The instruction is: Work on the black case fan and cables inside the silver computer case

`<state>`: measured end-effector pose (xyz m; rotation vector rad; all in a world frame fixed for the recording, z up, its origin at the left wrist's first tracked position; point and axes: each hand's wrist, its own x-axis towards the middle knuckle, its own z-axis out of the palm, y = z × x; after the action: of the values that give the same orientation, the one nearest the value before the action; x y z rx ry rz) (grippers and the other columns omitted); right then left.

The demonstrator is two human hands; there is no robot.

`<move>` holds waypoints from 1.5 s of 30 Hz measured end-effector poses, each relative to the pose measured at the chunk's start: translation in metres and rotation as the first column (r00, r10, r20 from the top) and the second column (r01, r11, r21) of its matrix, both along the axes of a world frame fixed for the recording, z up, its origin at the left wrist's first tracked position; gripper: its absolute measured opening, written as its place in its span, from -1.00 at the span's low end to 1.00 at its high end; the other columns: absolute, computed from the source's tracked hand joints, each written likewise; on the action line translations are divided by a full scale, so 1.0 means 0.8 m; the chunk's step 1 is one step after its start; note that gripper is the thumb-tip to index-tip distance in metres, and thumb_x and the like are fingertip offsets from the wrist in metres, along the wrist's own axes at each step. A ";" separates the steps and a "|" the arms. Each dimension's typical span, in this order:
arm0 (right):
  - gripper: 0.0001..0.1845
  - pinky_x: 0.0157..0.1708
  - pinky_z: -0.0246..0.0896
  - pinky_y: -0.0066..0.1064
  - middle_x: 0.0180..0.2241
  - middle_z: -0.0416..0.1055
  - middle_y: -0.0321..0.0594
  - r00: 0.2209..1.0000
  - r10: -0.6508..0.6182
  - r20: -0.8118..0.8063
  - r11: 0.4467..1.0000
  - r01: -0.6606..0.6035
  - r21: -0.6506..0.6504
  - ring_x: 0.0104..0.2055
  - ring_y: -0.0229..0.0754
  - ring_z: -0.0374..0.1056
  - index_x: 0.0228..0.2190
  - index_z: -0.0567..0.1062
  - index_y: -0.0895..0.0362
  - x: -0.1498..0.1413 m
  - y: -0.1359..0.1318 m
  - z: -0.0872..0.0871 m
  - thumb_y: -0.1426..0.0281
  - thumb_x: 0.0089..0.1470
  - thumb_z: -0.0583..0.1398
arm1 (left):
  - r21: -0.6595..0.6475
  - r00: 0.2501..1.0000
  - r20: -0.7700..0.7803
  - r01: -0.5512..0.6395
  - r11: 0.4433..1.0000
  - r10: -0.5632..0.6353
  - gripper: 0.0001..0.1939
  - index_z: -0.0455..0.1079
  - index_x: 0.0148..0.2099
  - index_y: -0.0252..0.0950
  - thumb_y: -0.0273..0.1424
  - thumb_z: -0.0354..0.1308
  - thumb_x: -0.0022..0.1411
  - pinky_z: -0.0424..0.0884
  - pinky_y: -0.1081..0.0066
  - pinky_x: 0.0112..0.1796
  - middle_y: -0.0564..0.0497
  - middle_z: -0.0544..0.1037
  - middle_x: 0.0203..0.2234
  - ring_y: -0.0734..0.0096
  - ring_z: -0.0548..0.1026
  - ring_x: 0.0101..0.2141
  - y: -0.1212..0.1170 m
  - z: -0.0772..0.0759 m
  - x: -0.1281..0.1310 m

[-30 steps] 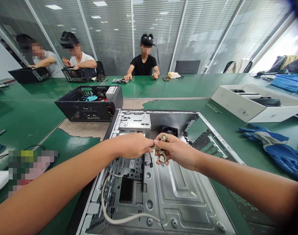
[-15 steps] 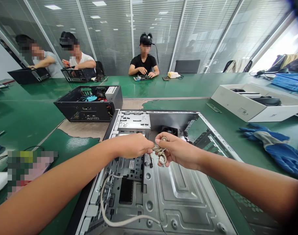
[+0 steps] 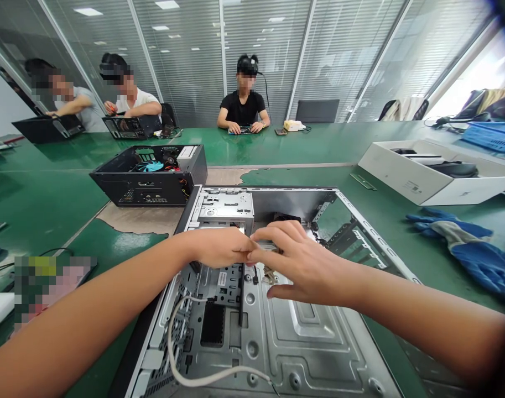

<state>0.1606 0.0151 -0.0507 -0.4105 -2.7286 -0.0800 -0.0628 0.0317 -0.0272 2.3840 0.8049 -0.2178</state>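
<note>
- Since b4, R hand (image 3: 308,265) opened & shifted toward L hand (image 3: 223,247)
- R fingers spread, L fingers pinched shut, can't tell on what
- cable bundle (image 3: 269,275) half hidden by R hand, over PC case (image 3: 341,356)

Reaching inward with bare left arm (image 3: 111,304) and right arm (image 3: 418,307). Bunching the left hand (image 3: 223,247) closed, back upward; holding the right hand (image 3: 302,262) loosely spread, overlapping the left in view.
</note>
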 end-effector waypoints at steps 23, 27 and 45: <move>-0.73 -0.40 0.09 -0.35 -0.45 0.40 -0.26 0.943 -0.323 0.083 0.648 0.284 -0.707 -0.46 -0.20 0.23 -0.36 0.29 0.07 -0.019 -0.001 0.001 0.25 0.33 -0.07 | 0.037 0.994 -0.079 -0.069 0.997 0.071 -0.71 0.43 -0.13 -0.30 -0.41 -0.14 0.39 0.32 0.38 -0.23 -0.06 0.56 -0.25 0.35 0.45 -0.28 -0.005 0.001 0.003; -0.81 -0.33 0.12 -0.30 -0.34 0.41 -0.11 0.972 -0.225 0.070 0.841 0.231 -0.489 -0.31 -0.08 0.30 -0.29 0.34 0.11 -0.019 -0.002 -0.009 0.24 0.24 0.10 | -0.106 0.992 -0.111 -0.079 0.991 0.067 -0.73 0.40 -0.13 -0.32 -0.40 -0.14 0.36 0.34 0.41 -0.29 -0.02 0.52 -0.38 0.38 0.44 -0.38 -0.006 0.004 0.004; -0.57 -0.49 0.12 -0.36 -0.58 0.24 -0.36 0.936 -0.349 0.039 -0.028 0.031 -0.999 -0.56 -0.29 0.16 -0.53 0.28 0.08 -0.026 0.010 -0.010 0.02 0.15 0.15 | 0.023 0.976 -0.201 -0.079 0.997 0.082 -0.72 0.45 -0.12 -0.29 -0.46 -0.08 0.30 0.24 0.42 -0.40 0.02 0.52 -0.48 0.40 0.38 -0.47 -0.008 0.001 -0.002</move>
<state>0.1398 0.0234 -0.0586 -1.0762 -1.8735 1.8953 -0.0643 0.0252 -0.0264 2.3629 0.9976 -0.4274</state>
